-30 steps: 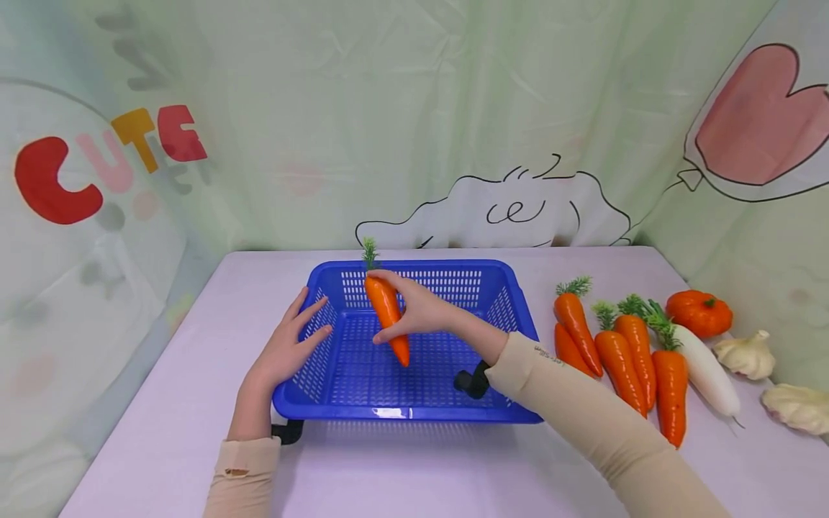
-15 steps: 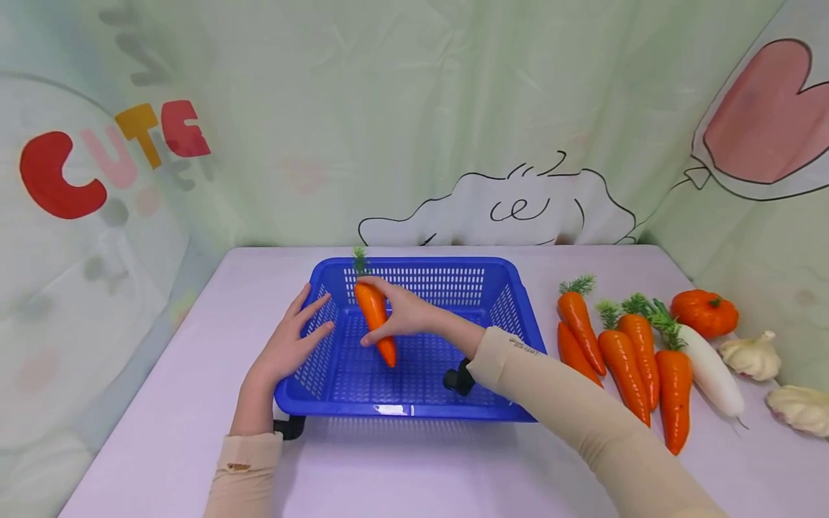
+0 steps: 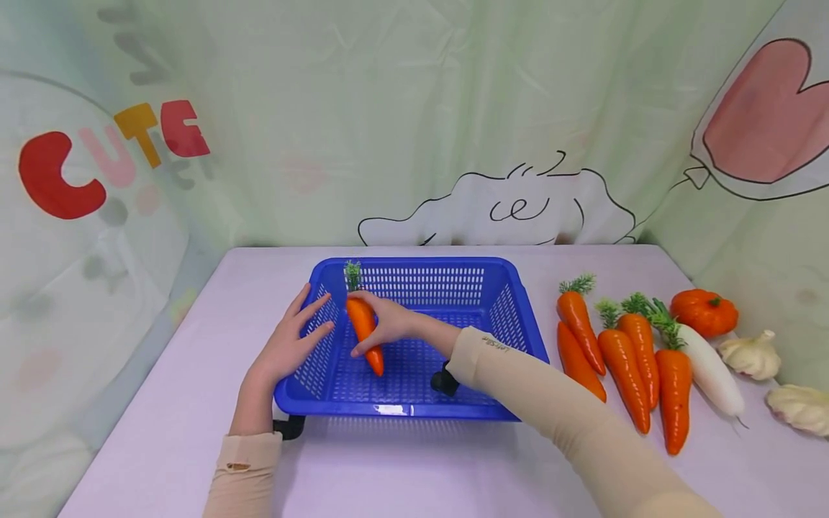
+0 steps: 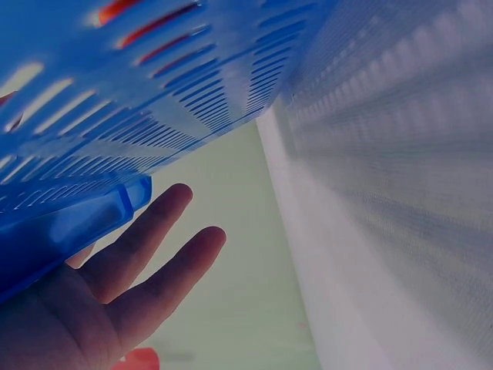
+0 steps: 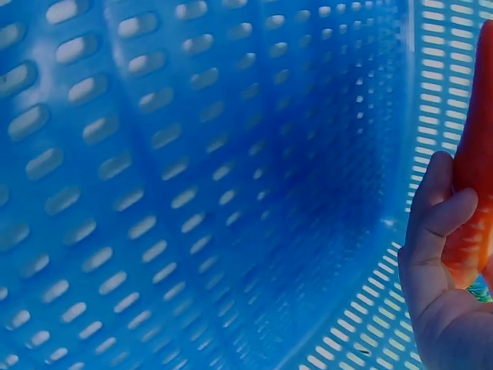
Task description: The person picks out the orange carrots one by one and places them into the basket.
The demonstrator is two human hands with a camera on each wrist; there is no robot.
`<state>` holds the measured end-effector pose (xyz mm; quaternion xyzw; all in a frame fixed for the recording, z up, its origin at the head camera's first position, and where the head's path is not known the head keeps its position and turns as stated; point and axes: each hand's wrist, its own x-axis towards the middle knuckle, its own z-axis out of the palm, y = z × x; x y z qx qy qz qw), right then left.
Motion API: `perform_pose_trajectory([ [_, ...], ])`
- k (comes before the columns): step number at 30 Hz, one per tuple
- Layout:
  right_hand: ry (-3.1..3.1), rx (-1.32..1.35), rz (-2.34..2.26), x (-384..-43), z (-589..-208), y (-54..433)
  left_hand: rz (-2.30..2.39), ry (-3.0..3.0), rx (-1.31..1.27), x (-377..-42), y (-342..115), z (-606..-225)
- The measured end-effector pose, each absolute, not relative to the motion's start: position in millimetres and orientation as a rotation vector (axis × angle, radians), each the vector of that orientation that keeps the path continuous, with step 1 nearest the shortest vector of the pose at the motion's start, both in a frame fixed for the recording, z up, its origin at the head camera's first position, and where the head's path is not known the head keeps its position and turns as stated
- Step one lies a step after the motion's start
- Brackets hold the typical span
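Note:
In the head view my right hand [image 3: 386, 321] grips an orange carrot [image 3: 363, 321] with a green leafy top, inside the left part of a blue plastic basket [image 3: 414, 411]. The right wrist view shows its fingers round the carrot [image 5: 476, 166], with the perforated basket floor [image 5: 231, 154] beside it. My left hand [image 3: 283, 350] rests on the basket's left rim, its fingers spread and straight. From the left wrist view, two fingers of the left hand [image 4: 115, 293] extend past the rim, outside the slotted wall.
Right of the basket lie several carrots [image 3: 623, 370], a white radish [image 3: 711, 370], a small orange pumpkin [image 3: 704, 313] and two garlic bulbs [image 3: 751, 355]. A printed curtain [image 3: 414, 129] hangs behind the white table [image 3: 401, 467].
My right hand has moved left and slightly down with the carrot, lowering it further into the basket. The left hand has stayed on the rim.

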<state>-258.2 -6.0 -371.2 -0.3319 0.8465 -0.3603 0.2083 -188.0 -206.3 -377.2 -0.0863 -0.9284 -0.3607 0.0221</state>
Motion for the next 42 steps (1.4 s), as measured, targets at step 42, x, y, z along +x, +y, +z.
perform_pose_trajectory([
  [42, 2.088, -0.692, -1.042, -246, -380, -19, -1.144, -2.856, -0.281, -187, -206, -377],
])
